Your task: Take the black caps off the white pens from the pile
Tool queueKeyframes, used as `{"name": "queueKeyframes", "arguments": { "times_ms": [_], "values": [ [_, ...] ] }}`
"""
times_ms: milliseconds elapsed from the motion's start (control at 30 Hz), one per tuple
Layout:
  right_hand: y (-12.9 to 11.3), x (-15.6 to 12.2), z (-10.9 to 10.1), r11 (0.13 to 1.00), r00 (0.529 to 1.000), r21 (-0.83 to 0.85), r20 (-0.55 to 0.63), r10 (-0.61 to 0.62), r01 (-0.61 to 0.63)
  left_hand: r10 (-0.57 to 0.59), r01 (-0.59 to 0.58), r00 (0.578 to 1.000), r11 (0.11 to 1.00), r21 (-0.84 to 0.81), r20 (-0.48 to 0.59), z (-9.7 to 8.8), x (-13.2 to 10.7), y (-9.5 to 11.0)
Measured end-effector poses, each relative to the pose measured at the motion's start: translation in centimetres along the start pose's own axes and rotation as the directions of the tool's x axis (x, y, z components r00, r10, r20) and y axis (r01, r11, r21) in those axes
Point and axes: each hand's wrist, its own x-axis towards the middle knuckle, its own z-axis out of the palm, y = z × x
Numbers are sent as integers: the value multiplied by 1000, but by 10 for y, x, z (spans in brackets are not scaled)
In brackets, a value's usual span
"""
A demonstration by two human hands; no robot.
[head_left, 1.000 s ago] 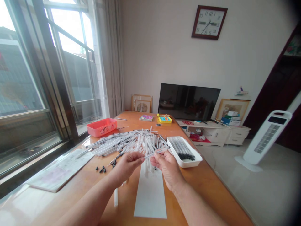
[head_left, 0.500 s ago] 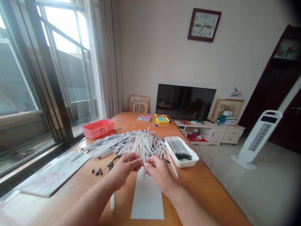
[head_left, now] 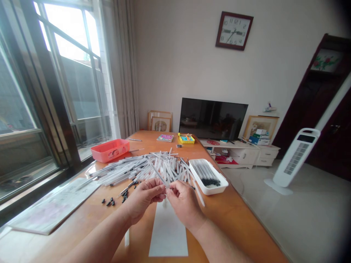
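Note:
My left hand [head_left: 146, 197] and my right hand [head_left: 183, 201] meet over the near side of a heap of translucent pen barrels and refills [head_left: 128, 168]. Between their pinched fingertips is one translucent pen barrel [head_left: 157, 171], slanting up and to the left. Its lower end is hidden by the fingers. A white sheet [head_left: 168, 233] lies below the hands. Small black pen caps or plugs [head_left: 112, 201] are scattered left of my left hand. To the right, a white tray [head_left: 210, 191] holds a row of clear pens with black ends [head_left: 207, 173].
A red plastic basket [head_left: 110, 155] stands at the left behind a pale booklet or board [head_left: 55, 208]. A colourful book [head_left: 165, 137] and a yellow box [head_left: 186, 139] sit at the table's far end. Past the right edge stands a white tower fan [head_left: 297, 157].
The held pen barrel has gone from nearly upright to tilted left. Both hands stay pinched together. The whole view has shifted slightly.

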Motion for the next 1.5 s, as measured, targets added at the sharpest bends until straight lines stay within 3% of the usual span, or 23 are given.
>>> {"name": "queueKeyframes", "arguments": {
  "times_ms": [200, 333, 500, 867, 1300, 1500],
  "values": [
    [13, 18, -34, 954, 981, -284, -193, 37, -92, 80, -69, 993, 988, 136, -83, -6, 4, -1],
    [36, 33, -68, 814, 934, -499, -329, 138, -296, 142, -122, 985, 976, 183, -97, -14, 8, -3],
    [58, 43, -96, 644, 884, -609, -362, 294, -463, 177, -154, 979, 966, 209, -98, -23, 12, -6],
    [78, 48, -100, 493, 820, -675, -319, 476, -549, 192, -135, 961, 953, 270, -201, -35, 13, -2],
    [77, 48, -106, 506, 807, -640, -361, 467, -578, 206, -139, 945, 956, 258, -254, -38, 10, 6],
    [78, 47, -107, 492, 832, -714, -233, 503, -498, 232, -157, 911, 960, 233, -341, -54, 10, 9]
  ]
}}
